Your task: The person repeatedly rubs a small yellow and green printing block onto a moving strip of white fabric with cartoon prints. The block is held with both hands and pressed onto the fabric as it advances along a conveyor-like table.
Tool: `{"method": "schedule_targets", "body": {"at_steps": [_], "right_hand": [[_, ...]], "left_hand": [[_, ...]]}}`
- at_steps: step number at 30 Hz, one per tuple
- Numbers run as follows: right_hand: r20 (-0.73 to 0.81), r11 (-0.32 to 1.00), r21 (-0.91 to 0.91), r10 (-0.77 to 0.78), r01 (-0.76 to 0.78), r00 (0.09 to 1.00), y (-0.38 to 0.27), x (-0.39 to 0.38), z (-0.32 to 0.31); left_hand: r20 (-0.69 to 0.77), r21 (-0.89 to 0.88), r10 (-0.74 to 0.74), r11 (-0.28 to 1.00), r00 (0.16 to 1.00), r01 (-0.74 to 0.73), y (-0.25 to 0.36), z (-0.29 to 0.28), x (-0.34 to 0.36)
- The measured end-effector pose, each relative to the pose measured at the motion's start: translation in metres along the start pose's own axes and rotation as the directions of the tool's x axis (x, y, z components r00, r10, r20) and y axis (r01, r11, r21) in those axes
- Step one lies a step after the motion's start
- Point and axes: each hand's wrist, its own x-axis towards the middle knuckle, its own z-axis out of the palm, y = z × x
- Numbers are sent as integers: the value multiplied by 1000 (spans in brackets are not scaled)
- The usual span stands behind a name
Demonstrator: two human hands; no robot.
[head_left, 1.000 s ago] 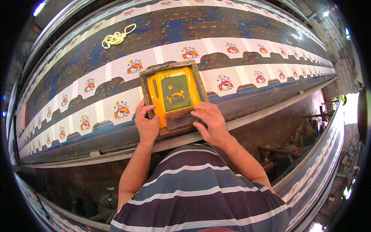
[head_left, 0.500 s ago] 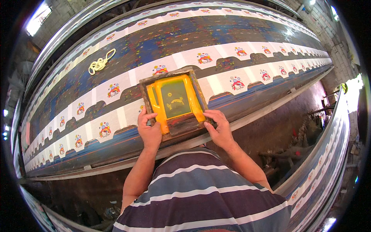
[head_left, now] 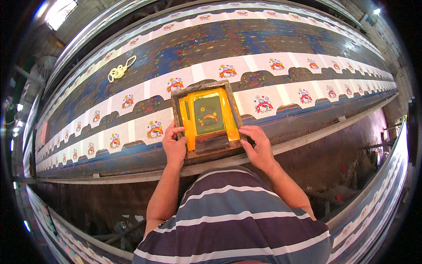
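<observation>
Two lower corners of the frame (head_left: 236,106) are in my hold. My left grip (head_left: 175,146) is bent almost closed on the left corner, thumb nearer me than the forefinger; my right grip (head_left: 258,146) pinches the right one the same way. The frame is wooden and stained, and sits at the near side of the table (head_left: 171,50), right in front of me, over the nearest row of pieces (head_left: 247,102). I cannot tell whether it lies fully flat.

Inside it, thick yellow ink (head_left: 227,110) lies along the left, far and right sides of a dark green mesh (head_left: 209,104), where a small flower and an arch (head_left: 210,117) show. A dark reddish bar (head_left: 212,141) fills the near end.

To either side of the frame the white pieces carry colourful prints (head_left: 264,105), and another printed row runs just behind. Farther off, to my left, a pale yellow rope (head_left: 118,72) lies loosely coiled on the table's paint-specked middle. My striped shirt (head_left: 228,204) shows between my forearms (head_left: 162,198).
</observation>
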Motion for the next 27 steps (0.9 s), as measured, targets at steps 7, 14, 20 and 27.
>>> {"method": "schedule_targets", "body": {"at_steps": [7,14,20,27], "right_hand": [[228,947,-40,-301,318,926,-20,16,28],[445,915,-176,-254,362,859,-25,45,53],[514,948,-107,-207,301,833,-24,71,44],[458,938,-152,-211,311,863,-33,45,39]], "left_hand": [[15,-35,-55,998,998,55,0,-5,3],[17,-27,-65,998,998,65,-8,-7,2],[16,-31,-43,999,999,43,-11,-7,0],[-20,97,55,994,998,-53,-19,-4,-2]]}}
